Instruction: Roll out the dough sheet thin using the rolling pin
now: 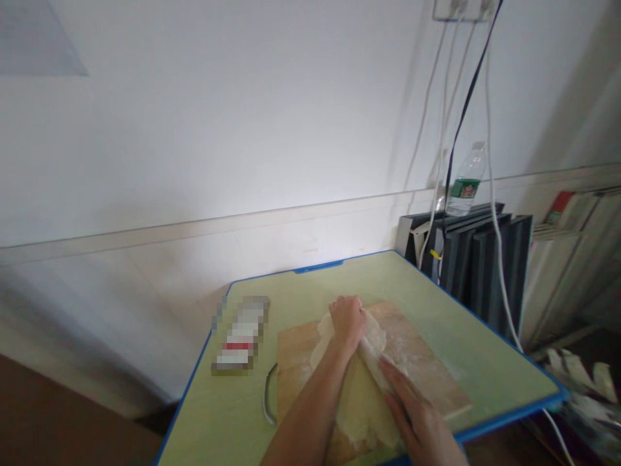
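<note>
A wide flat sheet of dough (361, 404) lies over a floured wooden board (427, 375). Across it, at a slant, runs a pale rolling pin (371, 362), whose ends are covered by my hands; whether dough is wrapped around it I cannot tell. My left hand (348, 320) is closed over the far end, fingers curled. Lower right, my right hand (407, 398) holds the near part, its fingers long over the pin and the thumb apart. The dough spreads on both sides of the pin, and my left forearm hides some of it.
The board rests on a green table (233, 414) with a blue edge. Left of it lies a blurred-out flat object (240, 333), near a curved metal handle (266, 395). Beyond the table's right edge stand dark panels (480, 272) with a plastic bottle (466, 184) on top and hanging cables (495, 226).
</note>
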Demonstrator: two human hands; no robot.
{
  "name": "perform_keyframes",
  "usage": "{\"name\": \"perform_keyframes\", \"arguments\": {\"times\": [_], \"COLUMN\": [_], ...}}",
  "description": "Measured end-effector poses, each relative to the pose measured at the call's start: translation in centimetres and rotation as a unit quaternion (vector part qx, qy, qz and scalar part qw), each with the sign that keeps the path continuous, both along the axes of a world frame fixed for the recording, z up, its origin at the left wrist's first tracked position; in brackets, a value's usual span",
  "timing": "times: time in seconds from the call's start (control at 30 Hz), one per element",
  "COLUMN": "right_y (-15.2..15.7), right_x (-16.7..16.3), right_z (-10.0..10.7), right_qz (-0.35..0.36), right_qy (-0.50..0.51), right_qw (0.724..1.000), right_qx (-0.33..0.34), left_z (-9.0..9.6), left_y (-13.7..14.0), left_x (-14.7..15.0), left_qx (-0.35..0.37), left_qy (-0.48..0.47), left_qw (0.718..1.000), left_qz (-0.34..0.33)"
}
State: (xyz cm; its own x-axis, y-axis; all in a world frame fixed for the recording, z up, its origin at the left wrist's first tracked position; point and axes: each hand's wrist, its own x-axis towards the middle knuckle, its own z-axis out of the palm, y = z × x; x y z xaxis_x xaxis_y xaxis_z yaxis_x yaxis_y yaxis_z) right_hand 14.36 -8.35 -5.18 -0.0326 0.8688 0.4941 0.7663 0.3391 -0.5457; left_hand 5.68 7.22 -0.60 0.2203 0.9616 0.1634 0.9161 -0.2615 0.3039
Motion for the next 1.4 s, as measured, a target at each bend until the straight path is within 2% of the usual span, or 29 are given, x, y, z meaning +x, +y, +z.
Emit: {"name": "perform_keyframes", "arguments": {"times": [0.2,0.43,0.63,1.03,1.4], "right_y": [0.0,-0.1,-0.1,0.5,0.4], "right_x": [-0.1,-0.3,-0.6,0.4,0.4], "right_z": [0.3,0.0,0.3,-1.7,-1.2], "right_qz": [0.021,0.028,0.008,0.042,0.034], "right_qy": [-0.040,-0.091,-0.102,-0.066,-0.018], "right_qw": [0.999,0.992,0.988,0.991,0.996], "right_qx": [0.018,0.079,0.113,0.110,0.079], "left_z": [0.0,-0.6,-0.9,-1.6,-0.7], "left_y": [-0.5,-0.6,-0.7,0.0,-0.1], "left_x": [-0.8,-2.3,-2.5,-1.9,-1.0], "left_qx": [-0.002,0.001,0.006,0.023,0.006], "left_qy": [-0.057,-0.135,-0.180,-0.180,-0.140], "left_qw": [0.998,0.991,0.983,0.983,0.989], "left_qz": [0.014,0.023,0.035,0.044,0.047]}}
